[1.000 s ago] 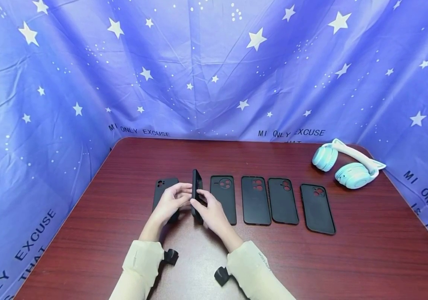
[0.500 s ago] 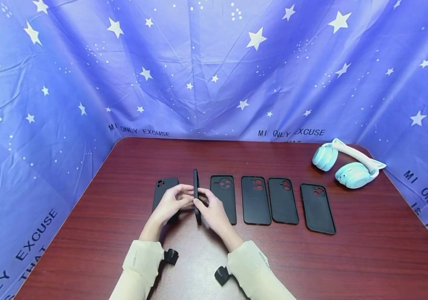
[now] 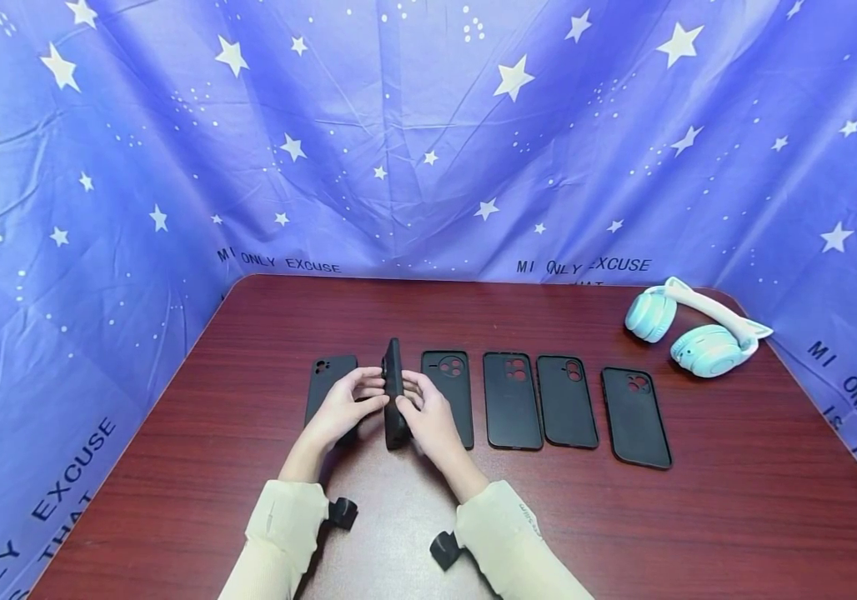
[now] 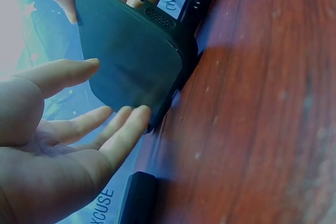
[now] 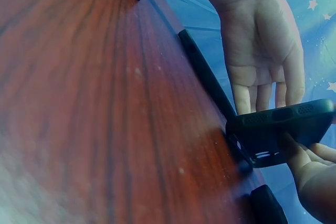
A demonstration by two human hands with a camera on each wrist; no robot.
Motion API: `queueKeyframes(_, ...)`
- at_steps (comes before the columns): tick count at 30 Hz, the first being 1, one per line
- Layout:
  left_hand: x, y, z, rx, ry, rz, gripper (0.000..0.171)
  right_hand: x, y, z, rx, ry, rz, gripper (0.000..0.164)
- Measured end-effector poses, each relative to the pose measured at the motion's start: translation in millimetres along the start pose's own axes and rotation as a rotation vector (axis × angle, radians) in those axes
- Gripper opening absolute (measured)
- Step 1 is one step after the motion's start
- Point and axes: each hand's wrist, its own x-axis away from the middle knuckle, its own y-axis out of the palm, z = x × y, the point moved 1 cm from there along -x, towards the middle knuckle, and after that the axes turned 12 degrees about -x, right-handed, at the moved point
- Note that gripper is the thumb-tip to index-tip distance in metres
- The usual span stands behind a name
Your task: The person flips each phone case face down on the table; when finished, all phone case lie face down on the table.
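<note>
A black phone case (image 3: 394, 400) stands on its end between both hands, turned nearly edge-on in the head view. My left hand (image 3: 334, 408) touches its left side, fingers fairly straight; the left wrist view shows the fingertips (image 4: 142, 111) on its flat back, near a corner. My right hand (image 3: 428, 417) holds the case from the other side, its thumb on the inner face in the right wrist view. Speaker holes and a port slot mark the case's end. Left of it lies another dark phone case (image 3: 318, 387), partly covered by my left hand.
Right of the hands several black phone cases lie in a row: one with a round camera ring (image 3: 457, 404), then others (image 3: 513, 408), (image 3: 569, 408) and the outermost case (image 3: 637, 421). Mint-and-white cat-ear headphones (image 3: 706, 350) rest at the table's back right. A starry curtain (image 3: 428, 125) hangs behind the table (image 3: 211, 467).
The held case has turned between the hands, from showing its inner side slightly, through edge-on, to showing more of its other side. Both hands have stayed in nearly the same place.
</note>
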Motion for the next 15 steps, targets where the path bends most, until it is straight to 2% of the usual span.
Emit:
queueKeyframes(10, 1.2, 1.3, 0.9, -0.038, -0.038, -0.025, 0.055, -0.3, -1.5, 1.3, 0.017, 0.002, 0.039, 0.048)
queueKeyframes(11, 1.4, 1.1, 1.1, -0.042, -0.041, -0.025, 0.056, 1.4, -1.0, -4.0, 0.021, 0.007, 0.041, 0.048)
queueKeyframes(15, 1.2, 0.2, -0.6, -0.051, -0.042, -0.024, 0.058, 1.5, -2.9, -3.0, 0.073, 0.019, 0.062, 0.051)
